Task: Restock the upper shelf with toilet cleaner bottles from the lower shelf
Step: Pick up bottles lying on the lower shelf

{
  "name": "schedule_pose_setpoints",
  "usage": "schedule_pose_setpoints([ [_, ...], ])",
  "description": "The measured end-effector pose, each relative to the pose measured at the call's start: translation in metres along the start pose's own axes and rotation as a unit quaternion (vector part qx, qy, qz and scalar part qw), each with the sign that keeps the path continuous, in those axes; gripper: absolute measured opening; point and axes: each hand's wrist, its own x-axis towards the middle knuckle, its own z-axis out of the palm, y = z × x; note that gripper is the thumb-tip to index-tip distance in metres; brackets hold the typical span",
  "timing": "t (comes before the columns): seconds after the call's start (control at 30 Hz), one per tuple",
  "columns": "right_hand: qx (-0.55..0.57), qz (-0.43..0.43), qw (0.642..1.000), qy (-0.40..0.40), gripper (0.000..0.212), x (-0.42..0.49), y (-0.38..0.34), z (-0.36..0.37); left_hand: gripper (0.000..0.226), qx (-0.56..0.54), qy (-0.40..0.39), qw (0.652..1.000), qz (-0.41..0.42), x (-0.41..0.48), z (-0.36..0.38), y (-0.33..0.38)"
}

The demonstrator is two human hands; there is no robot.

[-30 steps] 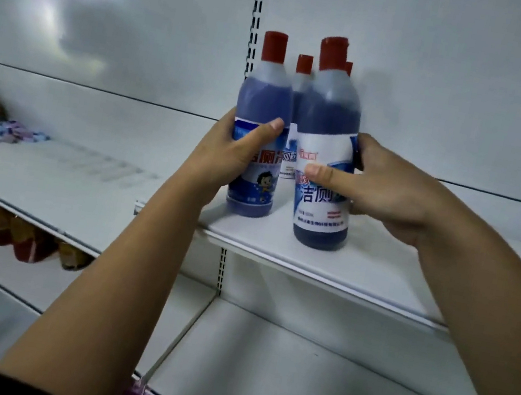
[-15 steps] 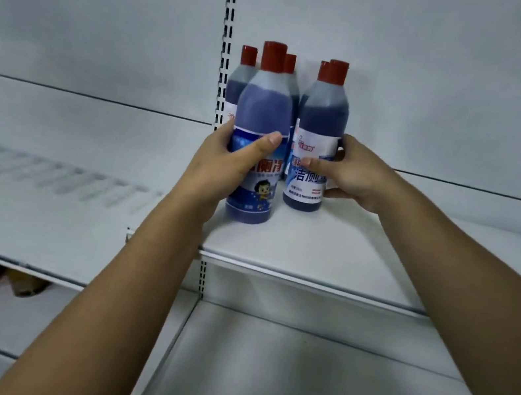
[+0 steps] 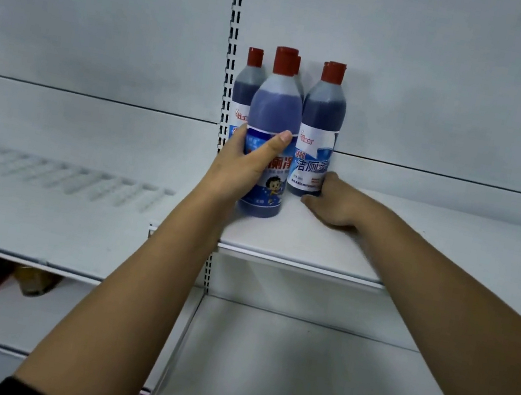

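Here, the front bottle (image 3: 275,113) of blue toilet cleaner, red-capped, stands upright with its base on the upper shelf (image 3: 330,248), near that shelf's left end. The left grip (image 3: 239,172) is wrapped round its label from the left side, with the thumb lying across the front and the fingers hidden behind.

Just right of the front bottle, a little further back, stands the right bottle (image 3: 322,121), also upright. The right grip (image 3: 334,203) sits low against that bottle's base, thumb on the shelf before it. Its fingers are out of sight behind the bottle, so I cannot tell whether it clasps the bottle or only touches it.

Behind the front bottle to the left is a back bottle (image 3: 247,90), and two more red caps peep out further back. Left of the front bottle runs the slotted upright (image 3: 230,52). Below the front bottle lies the lower shelf (image 3: 290,376).
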Motion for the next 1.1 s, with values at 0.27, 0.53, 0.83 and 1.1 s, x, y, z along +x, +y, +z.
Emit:
schedule_pose_setpoints([
  [0.27,-0.086,-0.006,0.996,0.027,0.042,-0.088,0.03,-0.014,0.047,-0.021,0.002,1.0,0.015,-0.023,0.012,0.007],
  [0.53,-0.028,0.058,0.989,0.135,0.031,-0.148,0.079,-0.029,0.028,-0.051,-0.061,0.997,0.004,-0.052,0.078,0.014],
  [0.83,-0.057,0.137,0.975,0.165,0.04,-0.195,0.183,-0.075,0.021,-0.072,-0.114,0.991,0.004,-0.078,0.191,0.019],
  [1.1,-0.074,0.169,0.967,0.178,0.043,-0.248,0.325,-0.137,0.025,-0.078,-0.156,0.985,-0.003,-0.102,0.354,0.015],
])
